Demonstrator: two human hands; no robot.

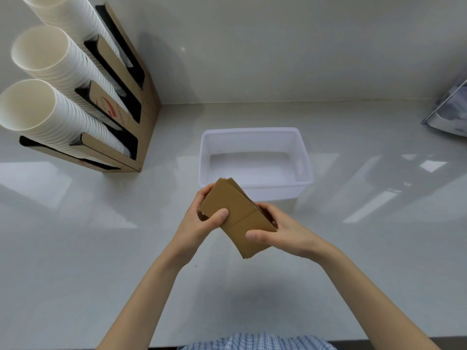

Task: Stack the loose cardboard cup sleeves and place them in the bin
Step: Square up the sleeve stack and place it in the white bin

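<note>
- Stack of cardboard cup sleeves (pixel 236 218): held in the air above the tabletop, between both hands, just short of the bin (pixel 255 162).
- Left hand (pixel 202 223): clasps the stack's far-left end, thumb on top.
- Right hand (pixel 280 231): clasps the near-right edge, thumb across the face.
- Handling, judged: light, flat, moderately stiff card; smooth faces may let layers slide and fan. The far edge already looks fanned. Grip on opposite edges with thumbs pressing down seems best.
- Tabletop (pixel 101 248): glossy, pale, reflective, bare around the hands.
- Bin: white, open, appears empty, directly beyond the hands.
- Cup dispenser (pixel 121 117): far left of the hands, against the wall.
</note>
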